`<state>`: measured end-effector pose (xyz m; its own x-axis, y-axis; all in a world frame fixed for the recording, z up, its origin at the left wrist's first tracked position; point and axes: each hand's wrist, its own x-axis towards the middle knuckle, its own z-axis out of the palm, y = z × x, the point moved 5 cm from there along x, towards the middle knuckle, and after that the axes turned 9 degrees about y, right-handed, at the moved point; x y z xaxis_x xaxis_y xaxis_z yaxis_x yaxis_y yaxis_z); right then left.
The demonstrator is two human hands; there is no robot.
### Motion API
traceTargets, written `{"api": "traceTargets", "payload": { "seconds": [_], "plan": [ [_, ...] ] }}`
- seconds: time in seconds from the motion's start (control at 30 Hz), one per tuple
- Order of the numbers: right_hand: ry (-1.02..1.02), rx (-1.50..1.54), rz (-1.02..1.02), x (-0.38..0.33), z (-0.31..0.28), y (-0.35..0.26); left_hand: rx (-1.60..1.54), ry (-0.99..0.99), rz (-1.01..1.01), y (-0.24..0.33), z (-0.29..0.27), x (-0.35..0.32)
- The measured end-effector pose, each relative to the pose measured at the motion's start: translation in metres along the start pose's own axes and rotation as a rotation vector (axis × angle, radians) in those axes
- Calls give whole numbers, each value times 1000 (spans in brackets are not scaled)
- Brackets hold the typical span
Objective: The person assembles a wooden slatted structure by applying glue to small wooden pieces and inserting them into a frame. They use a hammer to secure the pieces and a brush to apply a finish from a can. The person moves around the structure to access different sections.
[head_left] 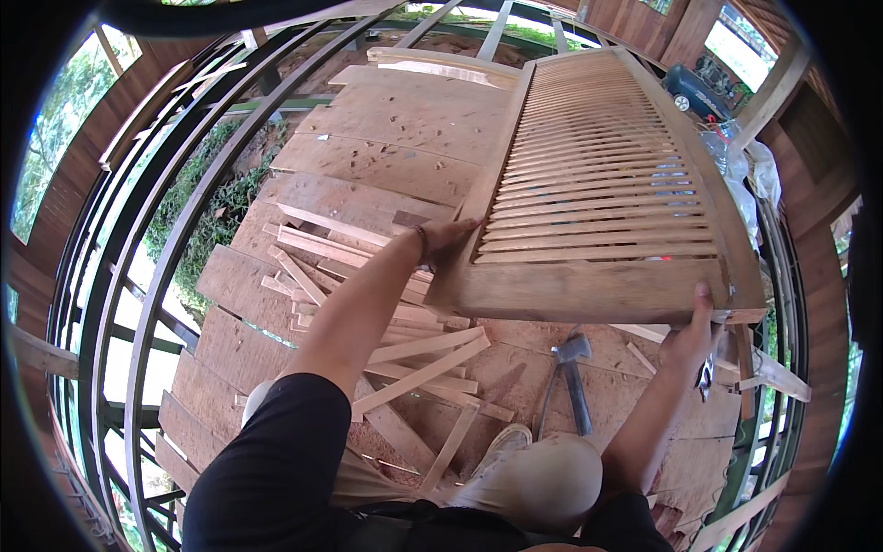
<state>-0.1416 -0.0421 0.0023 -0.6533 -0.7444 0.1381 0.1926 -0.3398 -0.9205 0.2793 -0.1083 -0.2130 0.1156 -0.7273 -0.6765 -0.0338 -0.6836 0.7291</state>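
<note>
A large slatted wooden shutter panel (589,289) extends away from me on the right, its near end raised above the plank floor. My left hand (448,241) is closed on the panel's left edge close to the near corner, thumb on top. At the near right corner my right hand (690,333) grips the bottom rail, with its thumb on the upper face and the other fingers hidden underneath. Below the panel, a hammer-like tool (577,391) with a dark handle and grey head lies on the boards. A small shiny metal object (705,377), too unclear to name, shows beside my right wrist.
Loose wooden strips (414,368) lie scattered in front of my legs. Broad planks (386,138) make up the floor, with wood chips on them. Open metal beams (175,230) with gaps run along the left. A blue air compressor (696,92) and clear plastic sheeting (756,184) are at far right.
</note>
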Motion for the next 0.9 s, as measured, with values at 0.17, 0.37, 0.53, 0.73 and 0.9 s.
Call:
{"api": "traceTargets", "payload": {
  "seconds": [0.17, 0.37, 0.53, 0.73, 0.9],
  "plan": [
    [-48, 102, 58, -28, 7, 12, 77, 9, 54, -4, -55, 18],
    [-22, 102, 135, -47, -29, 22, 189, 147, 100, 10, -57, -48],
    [-5, 141, 242, -88, -20, 29, 215, 130, 96, -12, -111, -67],
    [-21, 39, 453, -97, 6, 79, 357, 261, 80, -5, -162, -71],
    [-292, 58, 734, -138, 15, 153, 542, 435, 137, -18, -238, -59]
  ]
}}
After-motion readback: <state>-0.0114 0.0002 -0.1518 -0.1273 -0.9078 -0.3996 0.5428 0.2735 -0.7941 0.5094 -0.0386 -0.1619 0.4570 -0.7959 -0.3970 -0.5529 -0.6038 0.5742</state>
